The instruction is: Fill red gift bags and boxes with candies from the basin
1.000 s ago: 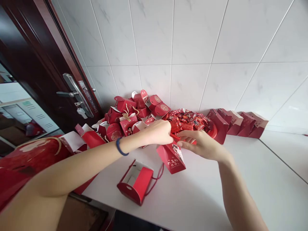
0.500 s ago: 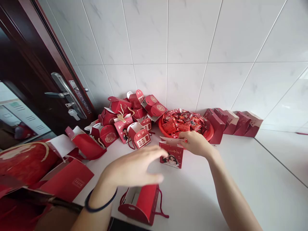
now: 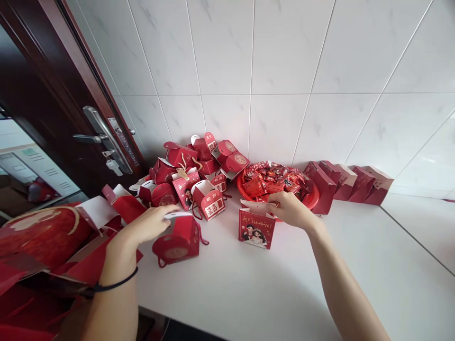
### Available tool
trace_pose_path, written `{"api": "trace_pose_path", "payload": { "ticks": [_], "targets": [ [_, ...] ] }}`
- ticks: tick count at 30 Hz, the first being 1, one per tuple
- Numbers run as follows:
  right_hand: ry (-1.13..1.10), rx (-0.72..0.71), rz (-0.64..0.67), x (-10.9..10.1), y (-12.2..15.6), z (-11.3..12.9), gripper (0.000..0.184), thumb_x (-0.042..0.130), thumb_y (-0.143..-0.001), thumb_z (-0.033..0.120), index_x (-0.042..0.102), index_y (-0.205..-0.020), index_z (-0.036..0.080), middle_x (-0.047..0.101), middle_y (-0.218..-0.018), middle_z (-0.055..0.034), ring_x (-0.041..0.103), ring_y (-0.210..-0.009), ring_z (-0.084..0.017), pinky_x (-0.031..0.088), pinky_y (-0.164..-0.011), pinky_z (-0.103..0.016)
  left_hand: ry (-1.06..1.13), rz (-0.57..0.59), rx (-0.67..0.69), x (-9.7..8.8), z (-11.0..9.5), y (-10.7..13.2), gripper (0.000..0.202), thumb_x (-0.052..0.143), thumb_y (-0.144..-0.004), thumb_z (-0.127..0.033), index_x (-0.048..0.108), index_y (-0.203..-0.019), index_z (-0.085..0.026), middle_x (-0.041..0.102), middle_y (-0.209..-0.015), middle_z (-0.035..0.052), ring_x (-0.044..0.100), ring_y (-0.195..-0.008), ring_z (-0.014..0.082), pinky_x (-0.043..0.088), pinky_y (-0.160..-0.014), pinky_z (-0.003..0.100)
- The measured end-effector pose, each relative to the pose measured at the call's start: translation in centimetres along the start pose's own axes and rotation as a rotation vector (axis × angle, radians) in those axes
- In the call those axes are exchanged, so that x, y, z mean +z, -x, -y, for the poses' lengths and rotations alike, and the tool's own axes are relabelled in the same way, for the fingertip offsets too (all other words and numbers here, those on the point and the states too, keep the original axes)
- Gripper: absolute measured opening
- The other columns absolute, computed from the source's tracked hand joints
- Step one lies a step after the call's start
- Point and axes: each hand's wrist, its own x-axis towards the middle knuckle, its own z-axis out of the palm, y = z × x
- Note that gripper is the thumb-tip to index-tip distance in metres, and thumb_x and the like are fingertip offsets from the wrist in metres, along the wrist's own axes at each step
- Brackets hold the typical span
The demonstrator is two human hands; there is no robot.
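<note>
My left hand (image 3: 151, 222) grips the top of a small red gift box with a cord handle (image 3: 179, 241), which stands on the white counter (image 3: 270, 293). My right hand (image 3: 289, 208) pinches the open top edge of a red paper bag with a cartoon couple (image 3: 256, 229), standing upright just in front of a red bowl of wrapped candies (image 3: 277, 182). A dark band circles my left wrist.
A pile of folded red gift boxes (image 3: 192, 166) lies against the tiled wall at the back left. A row of red bags (image 3: 350, 182) stands right of the bowl. Red bags and packaging (image 3: 46, 237) sit at the left edge, by a dark door (image 3: 53, 109).
My left hand left the couple bag, swung back and left, and took hold of the red gift box, moving it left and upright. The right hand set the bag upright on the counter.
</note>
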Motion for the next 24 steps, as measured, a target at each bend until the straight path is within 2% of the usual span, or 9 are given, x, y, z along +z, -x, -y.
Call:
{"api": "trace_pose_path", "payload": {
  "ticks": [2, 5, 8, 10, 12, 15, 18, 20, 24],
  "targets": [
    [-0.004, -0.022, -0.005, -0.1, 0.0, -0.1, 0.027, 0.048, -0.080, 0.021, 0.041, -0.054, 0.021, 0.046, -0.054, 0.0023, 0.036, -0.051, -0.011, 0.024, -0.049, -0.027, -0.006, -0.146, 0.074, -0.5, -0.7, -0.7, 0.041, 0.051, -0.076, -0.021, 0.073, -0.111, -0.022, 0.075, -0.118, 0.0076, 0.068, -0.111, 0.0331, 0.053, -0.092, 0.038],
    [-0.025, -0.034, -0.029, -0.5, 0.1, -0.4, 0.032, 0.050, -0.082, 0.028, 0.040, -0.052, 0.022, 0.049, -0.051, 0.0022, 0.040, -0.049, -0.011, 0.026, -0.047, -0.026, 0.109, -0.315, 0.310, 0.3, -3.9, -0.9, 0.037, 0.047, -0.089, -0.030, 0.071, -0.115, -0.021, 0.069, -0.131, 0.0094, 0.062, -0.122, 0.0316, 0.048, -0.104, 0.042],
    [-0.105, -0.002, 0.007, -0.8, 0.2, -0.8, 0.038, 0.053, -0.084, 0.036, 0.041, -0.051, 0.022, 0.058, -0.053, 0.0001, 0.051, -0.050, -0.013, 0.033, -0.047, -0.025, 0.302, -0.157, 0.625, 2.9, -8.6, -1.0, 0.030, 0.051, -0.093, -0.037, 0.075, -0.104, -0.023, 0.071, -0.124, 0.0086, 0.063, -0.120, 0.0266, 0.047, -0.106, 0.037],
    [-0.180, 0.032, 0.070, -0.9, 0.3, -1.0, 0.039, 0.056, -0.085, 0.041, 0.045, -0.052, 0.022, 0.064, -0.056, -0.0019, 0.061, -0.056, -0.016, 0.041, -0.050, -0.026, 0.371, -0.025, 0.735, 5.2, -11.3, -1.4, 0.030, 0.052, -0.096, -0.036, 0.076, -0.106, -0.023, 0.070, -0.126, 0.0087, 0.065, -0.115, 0.0234, 0.049, -0.101, 0.033],
    [-0.228, 0.053, 0.121, -1.0, 0.5, -1.2, 0.039, 0.059, -0.085, 0.043, 0.049, -0.054, 0.021, 0.067, -0.058, -0.0035, 0.067, -0.060, -0.019, 0.048, -0.054, -0.027, 0.414, 0.074, 0.797, 7.3, -13.3, -2.1, 0.029, 0.053, -0.096, -0.033, 0.076, -0.109, -0.022, 0.072, -0.119, 0.0089, 0.067, -0.107, 0.0213, 0.050, -0.095, 0.030],
    [-0.252, 0.075, 0.181, -1.5, 0.6, -1.8, 0.042, 0.060, -0.085, 0.048, 0.050, -0.055, 0.021, 0.068, -0.060, -0.0045, 0.069, -0.061, -0.020, 0.052, -0.056, -0.029, 0.486, 0.162, 0.765, 9.5, -14.6, -3.5, 0.026, 0.055, -0.094, -0.033, 0.077, -0.099, -0.019, 0.075, -0.103, 0.0084, 0.069, -0.092, 0.0196, 0.052, -0.084, 0.028],
    [-0.271, 0.068, 0.175, -2.7, 0.9, -3.1, 0.043, 0.062, -0.085, 0.053, 0.054, -0.058, 0.020, 0.068, -0.061, -0.0036, 0.070, -0.061, -0.020, 0.052, -0.055, -0.029, 0.594, 0.207, 0.666, 10.4, -14.9, -4.4, 0.026, 0.055, -0.092, -0.035, 0.074, -0.091, -0.017, 0.076, -0.097, 0.0072, 0.069, -0.090, 0.0197, 0.051, -0.080, 0.027],
    [-0.287, 0.055, 0.053, -3.7, 1.0, -4.3, 0.038, 0.063, -0.084, 0.052, 0.062, -0.066, 0.019, 0.070, -0.066, -0.0039, 0.070, -0.064, -0.020, 0.054, -0.057, -0.030, 0.613, 0.239, 0.621, 10.5, -14.9, -4.7, 0.027, 0.054, -0.091, -0.036, 0.073, -0.087, -0.017, 0.076, -0.095, 0.0060, 0.067, -0.089, 0.0202, 0.050, -0.080, 0.028],
    [-0.263, 0.105, -0.344, -4.6, 0.5, -6.6, 0.021, 0.063, -0.083, 0.037, 0.071, -0.083, 0.018, 0.075, -0.077, -0.0070, 0.072, -0.073, -0.024, 0.058, -0.070, -0.036, 0.649, 0.334, 0.592, 10.0, -15.0, -5.4, 0.025, 0.055, -0.086, -0.037, 0.071, -0.080, -0.018, 0.075, -0.090, 0.0046, 0.065, -0.089, 0.0212, 0.048, -0.081, 0.029]
  ]
}}
